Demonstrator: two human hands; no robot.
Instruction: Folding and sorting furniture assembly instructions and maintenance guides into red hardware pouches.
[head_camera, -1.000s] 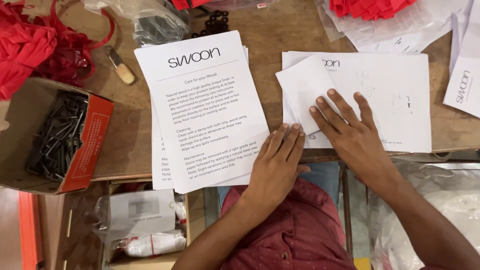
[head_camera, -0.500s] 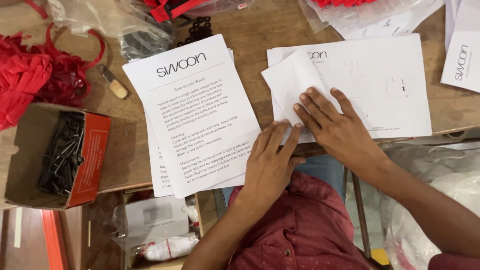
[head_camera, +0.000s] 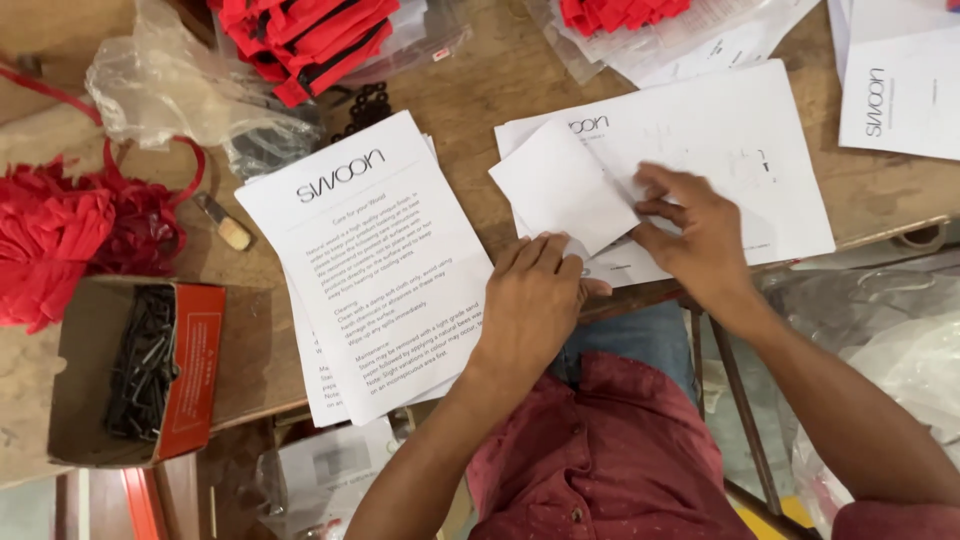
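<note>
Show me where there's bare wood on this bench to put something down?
Bare wood shows between the printed sheet stack and the wide sheet, below the red straps. A smaller strip lies between the cardboard box and that stack. The left is crowded with red cord and plastic bags; the hands cover the front.
</note>
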